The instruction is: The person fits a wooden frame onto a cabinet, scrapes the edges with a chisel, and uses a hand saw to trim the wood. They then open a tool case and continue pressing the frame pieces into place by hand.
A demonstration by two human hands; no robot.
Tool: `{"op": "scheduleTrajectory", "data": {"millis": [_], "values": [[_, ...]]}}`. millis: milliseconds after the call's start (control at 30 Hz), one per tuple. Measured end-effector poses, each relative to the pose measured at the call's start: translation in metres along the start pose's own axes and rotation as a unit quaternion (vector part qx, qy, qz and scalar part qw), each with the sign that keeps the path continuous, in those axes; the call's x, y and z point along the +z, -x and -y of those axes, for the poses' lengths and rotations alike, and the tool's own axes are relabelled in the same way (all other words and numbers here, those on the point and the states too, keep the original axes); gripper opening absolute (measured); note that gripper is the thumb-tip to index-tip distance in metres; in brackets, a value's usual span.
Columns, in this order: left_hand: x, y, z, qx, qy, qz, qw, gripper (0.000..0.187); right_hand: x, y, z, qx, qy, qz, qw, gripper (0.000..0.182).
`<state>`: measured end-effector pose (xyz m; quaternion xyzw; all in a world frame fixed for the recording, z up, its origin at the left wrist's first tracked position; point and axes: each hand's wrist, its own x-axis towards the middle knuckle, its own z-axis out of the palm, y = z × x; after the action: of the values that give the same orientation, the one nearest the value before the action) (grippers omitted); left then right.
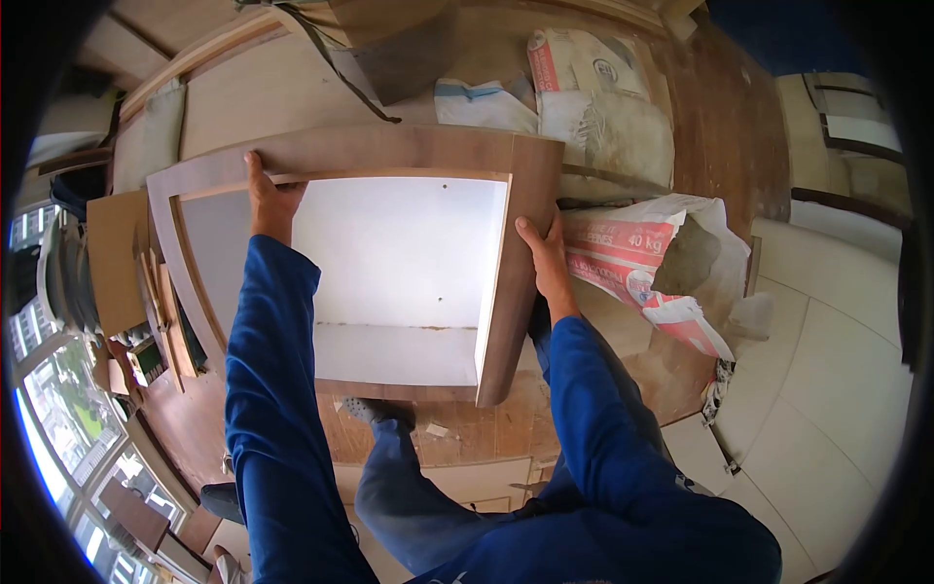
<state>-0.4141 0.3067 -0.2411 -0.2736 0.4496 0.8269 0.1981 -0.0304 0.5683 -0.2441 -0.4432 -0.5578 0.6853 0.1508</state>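
Between the two hands: an open-fronted cabinet box, brown outside and white inside, is being held off the floor with its opening facing the camera.
Left hand: fingers are hooking over the top panel edge, thumb lying on the brown face; clenched on the box, sleeve blue.
Right hand: fingers are wrapping round the outer side of the right side panel, thumb pressing the front edge; grasping the box.
Box position: top edge under the left fingers, right panel under the right fingers, lower edge hanging just above a shoe.
Beyond the right fingers: cement bags, one torn open, lying just beside the right panel.
Beyond the left fingertips: more sacks and boards stacked against the wall.
Left of the left wrist: offcut panels leaning near the box's left side.
Risk 1: both grips are sitting on smooth laminate edges near the top; the box could be slipping down onto the foot.
Risk 2: right knuckles are running close to the bags; a swing right could pinch them or snag the torn bag.
Risk 3: left side panel is unsupported; a twist could be racking the joints.
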Motion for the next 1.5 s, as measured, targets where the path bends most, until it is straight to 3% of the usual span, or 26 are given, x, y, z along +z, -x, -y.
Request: {"op": "scheduleTrajectory", "data": {"millis": [133,667,733,767,867,933,1233,1333,1400,1433,1500], "values": [[0.004,-0.019,0.010,-0.003,-0.013,-0.030,0.999,0.078,0.000,-0.012,-0.008,0.009,-0.010,0.006,1.000,0.099],[0.003,-0.069,0.009,-0.004,-0.017,0.011,1.000,0.072,0.021,-0.052,-0.003,0.046,0.001,0.010,0.999,0.100],[0.003,-0.069,0.010,-0.022,-0.023,-0.031,0.999,0.060,0.025,-0.054,-0.008,0.014,0.007,0.017,1.000,0.102],[0.002,-0.070,0.010,-0.023,-0.013,-0.031,0.999,0.057,0.021,-0.056,-0.009,0.065,0.006,0.032,0.997,0.106],[-0.009,-0.092,0.014,-0.017,-0.004,-0.032,0.999,0.056,0.027,-0.076,-0.036,0.050,0.074,0.005,0.996,0.111],[-0.019,-0.103,0.016,-0.028,-0.018,-0.065,0.997,0.053,0.027,-0.073,-0.033,0.074,0.068,0.020,0.995,0.112],[-0.024,-0.137,0.028,-0.036,-0.017,-0.044,0.998,0.039,0.028,-0.100,-0.056,0.053,-0.003,0.054,0.997,0.112],[-0.008,-0.126,0.030,-0.019,-0.012,-0.061,0.998,0.041,0.032,-0.099,-0.051,0.036,-0.007,0.056,0.998,0.105],[-0.013,-0.122,0.033,-0.007,-0.043,-0.045,0.998,0.069,0.030,-0.095,-0.045,0.030,0.028,0.057,0.998,0.102],[-0.007,-0.111,0.029,-0.004,-0.043,-0.053,0.998,0.069,0.032,-0.093,-0.036,0.023,0.027,0.077,0.996,0.102],[0.007,-0.080,0.017,-0.096,-0.038,-0.136,0.985,0.094,0.028,-0.102,-0.057,0.031,0.059,0.047,0.997,0.105]]}}
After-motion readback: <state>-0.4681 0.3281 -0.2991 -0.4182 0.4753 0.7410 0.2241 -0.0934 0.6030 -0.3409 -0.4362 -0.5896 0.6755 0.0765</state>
